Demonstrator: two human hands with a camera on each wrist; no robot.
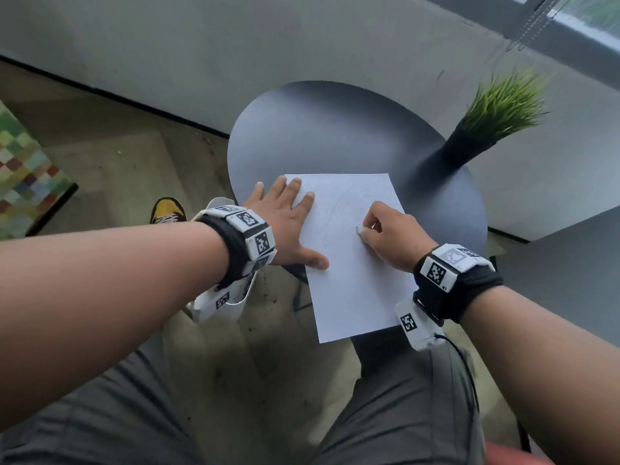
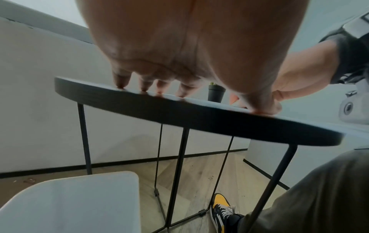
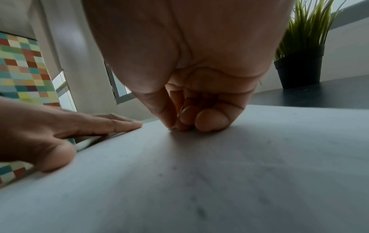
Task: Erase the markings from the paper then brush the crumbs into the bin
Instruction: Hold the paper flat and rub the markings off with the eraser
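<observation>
A white sheet of paper (image 1: 355, 263) with faint pencil marks lies on the round dark table (image 1: 322, 129), its near end hanging over the table's edge. My left hand (image 1: 285, 219) lies flat on the paper's left edge, fingers spread and pressing down. My right hand (image 1: 385, 233) pinches a small white eraser (image 1: 359, 230) and holds it against the middle of the sheet. In the right wrist view the curled fingertips (image 3: 211, 121) touch the paper (image 3: 199, 181); the eraser is hidden there. A white bin (image 2: 69, 203) stands on the floor below the table's left side.
A black pot with green grass-like plant (image 1: 483, 129) stands at the table's right rim. The table has thin black metal legs (image 2: 177, 170). My knees in grey trousers (image 1: 402, 397) sit under the near edge, and a yellow shoe (image 1: 167, 209) rests on the floor.
</observation>
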